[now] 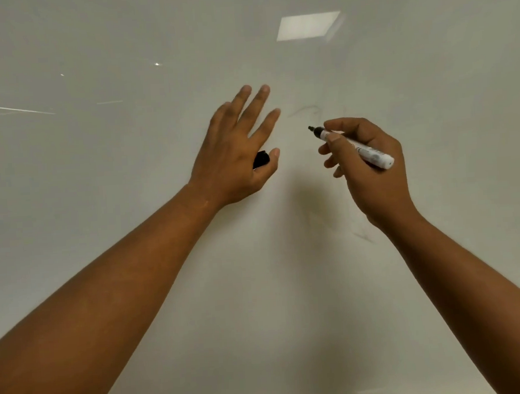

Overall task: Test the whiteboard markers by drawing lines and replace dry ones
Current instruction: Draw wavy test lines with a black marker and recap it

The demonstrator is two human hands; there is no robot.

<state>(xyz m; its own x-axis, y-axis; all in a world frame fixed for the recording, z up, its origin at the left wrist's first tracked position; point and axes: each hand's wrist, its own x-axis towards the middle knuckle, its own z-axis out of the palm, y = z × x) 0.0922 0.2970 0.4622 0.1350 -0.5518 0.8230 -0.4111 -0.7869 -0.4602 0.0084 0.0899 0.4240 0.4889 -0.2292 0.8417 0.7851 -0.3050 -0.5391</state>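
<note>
— Between the right thumb and curled fingers (329,148): what is held?

— An uncapped marker (356,148), white barrel, black tip pointing up-left, close to the whiteboard (131,204); whether the tip touches cannot be told. The right hand (370,171) grips it like a pen, wrist bent back, forearm running down to the lower right.

— And the left fingers (259,105)?

— Three are straight and spread, pointing up toward the board. Beneath them the thumb tucks a black cap (261,159) against the palm. The left hand (235,155) shows its back, forearm stretching down-left.

— Markings?

— Faint grey strokes (305,110) just above the marker tip.
</note>
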